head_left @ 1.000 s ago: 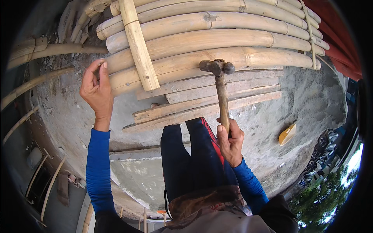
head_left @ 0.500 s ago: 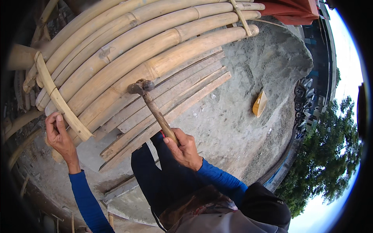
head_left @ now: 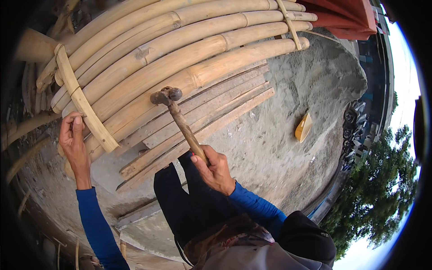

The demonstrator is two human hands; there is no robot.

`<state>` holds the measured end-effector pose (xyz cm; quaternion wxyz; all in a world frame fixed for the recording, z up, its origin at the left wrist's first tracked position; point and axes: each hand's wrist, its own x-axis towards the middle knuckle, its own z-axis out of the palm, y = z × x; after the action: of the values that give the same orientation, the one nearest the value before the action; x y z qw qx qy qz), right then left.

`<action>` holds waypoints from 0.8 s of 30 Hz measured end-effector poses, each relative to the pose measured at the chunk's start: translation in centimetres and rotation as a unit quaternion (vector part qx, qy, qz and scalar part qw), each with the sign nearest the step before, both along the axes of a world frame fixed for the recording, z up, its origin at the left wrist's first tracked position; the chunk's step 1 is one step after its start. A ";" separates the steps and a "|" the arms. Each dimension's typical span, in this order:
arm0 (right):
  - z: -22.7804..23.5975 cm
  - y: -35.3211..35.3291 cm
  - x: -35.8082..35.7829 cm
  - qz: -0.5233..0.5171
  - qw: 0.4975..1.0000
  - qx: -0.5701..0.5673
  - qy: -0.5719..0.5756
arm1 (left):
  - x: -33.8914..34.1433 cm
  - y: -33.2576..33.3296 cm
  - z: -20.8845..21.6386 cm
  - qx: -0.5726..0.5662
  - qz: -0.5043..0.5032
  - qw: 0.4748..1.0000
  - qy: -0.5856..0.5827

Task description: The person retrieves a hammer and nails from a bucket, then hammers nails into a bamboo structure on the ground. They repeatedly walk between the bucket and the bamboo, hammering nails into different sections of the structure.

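Left of the flat tan bamboo strip [head_left: 84, 104], the left hand [head_left: 74, 137] pinches — contents unclear; rightward, the right hand [head_left: 218, 173] grips a wooden-handled metal hammer [head_left: 182, 122].

The ground [head_left: 252, 168] is gray, rough and dusty. A big gray sandy heap [head_left: 330, 74] sits on the right, near a red cloth [head_left: 344, 18]. Farther off are what look like parked motorbikes [head_left: 352, 120], a leafy green tree [head_left: 373, 168] and bright daytime sky [head_left: 399, 49].
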<state>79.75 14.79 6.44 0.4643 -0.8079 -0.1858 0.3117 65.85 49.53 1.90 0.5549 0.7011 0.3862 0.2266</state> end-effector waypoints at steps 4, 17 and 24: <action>0.2 0.5 -0.2 0.012 1.000 -0.003 0.015 | -0.1 -0.1 -0.5 0.040 0.012 0.999 -0.001; 0.0 0.9 -0.3 -0.003 0.998 -0.018 0.053 | 0.4 0.3 0.4 0.077 -0.040 0.996 -0.015; 1.4 2.1 0.0 0.030 0.998 -0.017 0.045 | 0.4 0.4 0.1 0.057 -0.039 0.997 -0.045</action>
<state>79.72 16.86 7.82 0.4485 -0.7951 -0.1834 0.3647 66.24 49.89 2.01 0.5396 0.7349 0.3198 0.2579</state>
